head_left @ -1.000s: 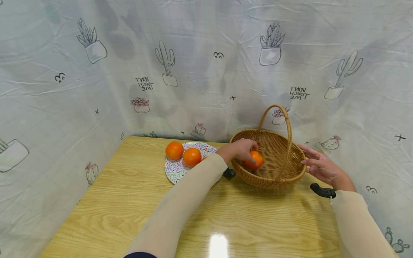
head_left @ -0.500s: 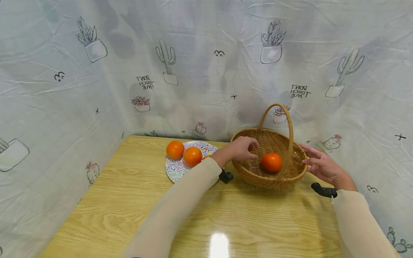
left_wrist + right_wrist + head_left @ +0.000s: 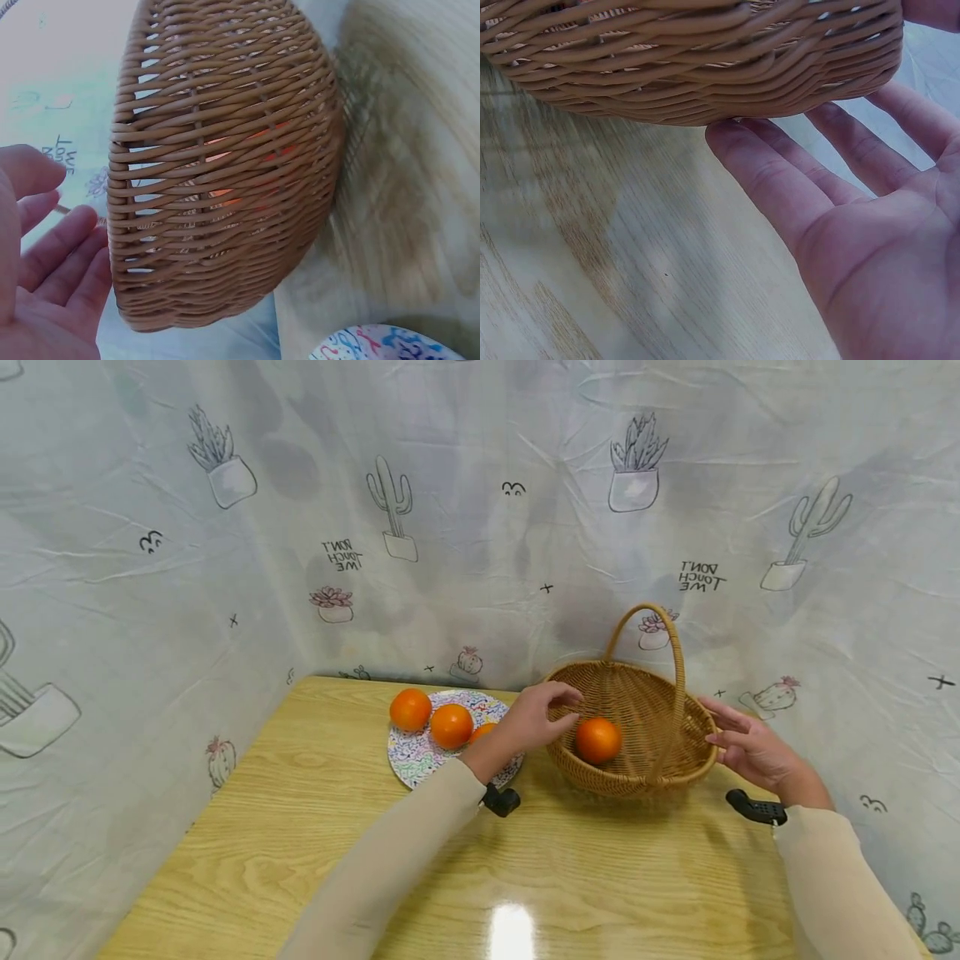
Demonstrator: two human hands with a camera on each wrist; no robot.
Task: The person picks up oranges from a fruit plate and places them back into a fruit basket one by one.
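A brown wicker basket [image 3: 617, 787] with an arched handle stands at the back right of the table. Inside it, on the left, lies one orange [image 3: 598, 741], glimpsed through the weave in the left wrist view. My left hand [image 3: 536, 717] holds nothing; its thumb and fingers are parted at the basket's left rim. In the left wrist view its fingertips are beside the wicker wall [image 3: 225, 172]. At the basket's other side, my right hand [image 3: 757, 752] has its extended fingers [image 3: 769, 180] against the wicker.
Left of the basket lies a round plate [image 3: 408, 768] with a colourful scribble pattern. Three oranges [image 3: 452, 727] are on it, one partly behind my left arm. The wooden table [image 3: 300, 827] meets a printed cloth backdrop [image 3: 465, 527] at the back.
My left hand has let go of the orange inside the basket and drawn back left to the rim. The orange rolled right, then back left. The right hand stays at the basket.
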